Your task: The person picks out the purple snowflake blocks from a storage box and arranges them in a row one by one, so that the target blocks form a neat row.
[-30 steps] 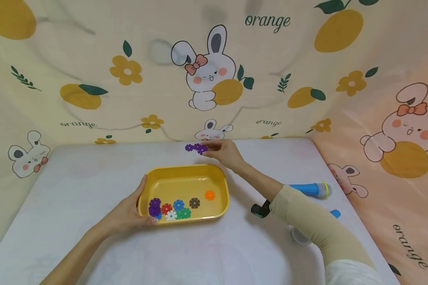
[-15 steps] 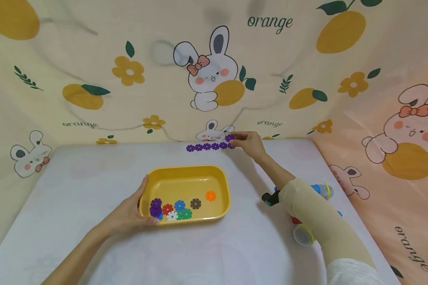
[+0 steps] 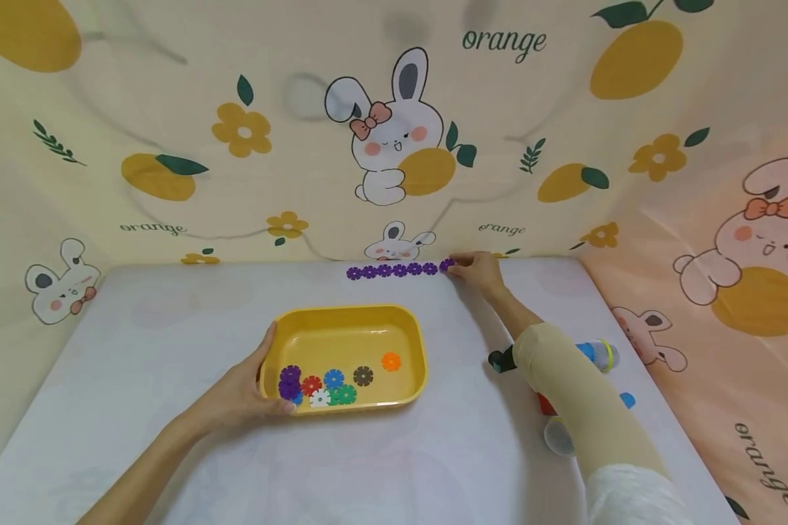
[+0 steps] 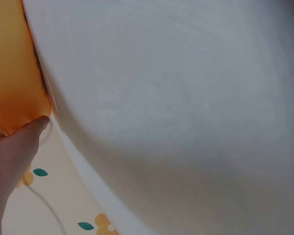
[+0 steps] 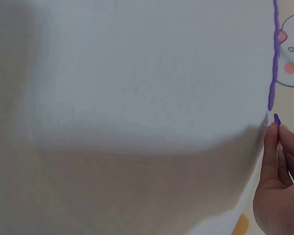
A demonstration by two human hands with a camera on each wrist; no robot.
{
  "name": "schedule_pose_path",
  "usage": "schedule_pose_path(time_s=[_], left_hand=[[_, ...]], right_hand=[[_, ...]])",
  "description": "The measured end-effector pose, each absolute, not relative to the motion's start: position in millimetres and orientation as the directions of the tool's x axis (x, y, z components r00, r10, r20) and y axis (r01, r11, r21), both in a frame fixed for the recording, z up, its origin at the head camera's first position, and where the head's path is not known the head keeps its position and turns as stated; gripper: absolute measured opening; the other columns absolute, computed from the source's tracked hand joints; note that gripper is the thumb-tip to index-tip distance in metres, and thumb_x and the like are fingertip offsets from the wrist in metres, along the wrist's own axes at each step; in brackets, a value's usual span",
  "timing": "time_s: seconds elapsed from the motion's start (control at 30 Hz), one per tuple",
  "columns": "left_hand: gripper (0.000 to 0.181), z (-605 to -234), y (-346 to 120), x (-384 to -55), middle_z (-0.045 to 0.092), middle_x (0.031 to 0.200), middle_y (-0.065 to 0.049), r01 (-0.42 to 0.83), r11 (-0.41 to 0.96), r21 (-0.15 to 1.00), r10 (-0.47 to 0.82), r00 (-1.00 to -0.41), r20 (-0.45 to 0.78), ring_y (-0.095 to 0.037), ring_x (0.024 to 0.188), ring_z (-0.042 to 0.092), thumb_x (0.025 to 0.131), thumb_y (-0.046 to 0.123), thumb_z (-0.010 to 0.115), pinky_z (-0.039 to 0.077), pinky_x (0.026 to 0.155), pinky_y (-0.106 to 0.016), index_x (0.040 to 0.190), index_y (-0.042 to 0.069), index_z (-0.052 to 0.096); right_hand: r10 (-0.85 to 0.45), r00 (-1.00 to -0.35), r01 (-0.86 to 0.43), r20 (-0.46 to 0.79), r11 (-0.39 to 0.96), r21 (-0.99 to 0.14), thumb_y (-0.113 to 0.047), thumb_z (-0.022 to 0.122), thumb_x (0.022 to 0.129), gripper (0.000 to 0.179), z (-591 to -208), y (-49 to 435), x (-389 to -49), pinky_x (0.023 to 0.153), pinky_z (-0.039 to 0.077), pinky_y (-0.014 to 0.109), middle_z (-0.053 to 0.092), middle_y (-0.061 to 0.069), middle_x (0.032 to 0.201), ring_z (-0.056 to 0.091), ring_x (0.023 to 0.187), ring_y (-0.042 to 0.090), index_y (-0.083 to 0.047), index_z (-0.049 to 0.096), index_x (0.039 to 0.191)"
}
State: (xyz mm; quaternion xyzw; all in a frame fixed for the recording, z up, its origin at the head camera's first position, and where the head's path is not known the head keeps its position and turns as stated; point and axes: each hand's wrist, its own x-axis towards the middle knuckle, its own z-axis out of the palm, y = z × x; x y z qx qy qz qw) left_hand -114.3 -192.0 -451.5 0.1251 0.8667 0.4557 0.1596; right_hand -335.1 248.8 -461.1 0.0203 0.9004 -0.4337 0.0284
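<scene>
Near the table's far edge my right hand [image 3: 478, 271] pinches a purple snowflake disc [image 3: 447, 266] between thumb and fingertips. Just left of it a row of several purple snowflake discs [image 3: 392, 270] runs along that edge; a small gap parts the held disc from the row, also in the right wrist view [image 5: 277, 119]. My left hand [image 3: 239, 394] grips the left end of a yellow tray [image 3: 348, 315], thumb over the near rim. Inside lie loose discs: purple [image 3: 290, 383], red [image 3: 311, 385], blue [image 3: 333, 378], white [image 3: 319, 397], green [image 3: 345, 394], brown [image 3: 363, 375] and orange [image 3: 390, 362].
On the right, partly behind my right arm, lie a blue toy microphone [image 3: 597, 354], a second microphone's grey head [image 3: 558, 436] and a black object [image 3: 501, 360]. A printed cloth backdrop [image 3: 249, 182] rises behind the white table [image 3: 171, 306].
My right hand has moved right along the far edge. The purple row shows more discs than a second ago, and one disc is now held at its right end. The left hand still grips the tray.
</scene>
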Motion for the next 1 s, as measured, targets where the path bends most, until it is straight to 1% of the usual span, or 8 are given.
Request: schedule_pose_path(time_s=[0.07,0.13,0.23,0.4,0.63,0.7,0.83,1.0], left_hand=[[0.132,-452,-192,-113,0.010,0.164,-0.022,0.070,0.562,0.824,0.362,-0.917,-0.169,-0.048,0.146,0.018,0.073,0.040,0.088,0.025,0.113,-0.063,0.160,0.021,-0.009],[0.132,-452,-191,-112,0.010,0.164,-0.022,0.066,0.567,0.821,0.361,-0.916,-0.176,-0.049,0.146,0.017,0.072,0.041,0.088,0.024,0.113,-0.063,0.160,0.020,-0.009],[0.133,-453,-191,-111,0.011,0.164,-0.021,0.051,0.565,0.824,0.354,-0.917,-0.186,-0.048,0.146,0.017,0.072,0.040,0.089,0.025,0.112,-0.063,0.160,0.021,-0.009],[0.133,-452,-190,-111,0.011,0.164,-0.022,0.046,0.568,0.822,0.353,-0.916,-0.192,-0.048,0.146,0.018,0.071,0.040,0.089,0.025,0.112,-0.063,0.160,0.021,-0.009],[0.131,-451,-191,-111,0.011,0.164,-0.022,0.070,0.570,0.818,0.363,-0.915,-0.175,-0.049,0.145,0.019,0.073,0.040,0.088,0.027,0.112,-0.062,0.160,0.020,-0.010],[0.131,-450,-192,-112,0.011,0.164,-0.021,0.076,0.576,0.814,0.363,-0.916,-0.172,-0.048,0.145,0.020,0.074,0.041,0.087,0.027,0.112,-0.061,0.160,0.020,-0.009],[0.130,-449,-192,-114,0.010,0.164,-0.022,0.081,0.578,0.812,0.365,-0.916,-0.168,-0.049,0.145,0.020,0.074,0.040,0.087,0.028,0.112,-0.061,0.160,0.020,-0.010],[0.131,-447,-193,-114,0.012,0.164,-0.021,0.079,0.565,0.821,0.368,-0.915,-0.165,-0.048,0.145,0.022,0.074,0.038,0.088,0.031,0.111,-0.060,0.160,0.020,-0.010]], right_hand=[[0.015,-0.996,0.078,-0.087,0.607,-0.791,-0.010,0.073,0.090,0.034,-464,249,-334,0.090,0.054,0.030,0.070,0.018,0.118,0.067,0.103,0.025,-0.002,0.069,0.124],[0.010,-0.993,0.102,-0.115,0.544,-0.833,-0.006,0.072,0.091,0.034,-465,249,-333,0.086,0.057,0.029,0.070,0.021,0.115,0.071,0.096,0.023,0.001,0.068,0.124],[0.000,-0.990,0.126,-0.142,0.468,-0.875,-0.004,0.071,0.091,0.035,-467,248,-331,0.077,0.060,0.027,0.071,0.024,0.109,0.074,0.083,0.020,0.004,0.066,0.125],[-0.009,-0.985,0.146,-0.175,0.507,-0.849,-0.010,0.073,0.090,0.038,-467,250,-330,0.067,0.058,0.020,0.075,0.017,0.100,0.071,0.072,0.014,-0.001,0.067,0.127],[-0.038,-0.990,0.090,-0.136,0.569,-0.817,-0.017,0.074,0.091,0.039,-465,250,-333,0.069,0.055,0.019,0.075,0.015,0.100,0.069,0.074,0.013,-0.008,0.068,0.128],[-0.049,-0.992,0.068,-0.117,0.571,-0.818,-0.019,0.073,0.092,0.037,-459,245,-331,0.073,0.056,0.021,0.075,0.013,0.100,0.069,0.077,0.014,-0.009,0.069,0.127],[-0.106,-0.990,0.036,-0.095,0.457,-0.889,-0.015,0.072,0.093,0.035,-446,228,-323,0.082,0.059,0.031,0.074,0.016,0.102,0.070,0.085,0.022,-0.003,0.068,0.126],[-0.225,-0.974,-0.035,-0.035,0.301,-0.953,-0.011,0.071,0.092,0.035,-435,200,-305,0.083,0.059,0.038,0.072,0.020,0.103,0.069,0.094,0.036,0.007,0.066,0.122]])
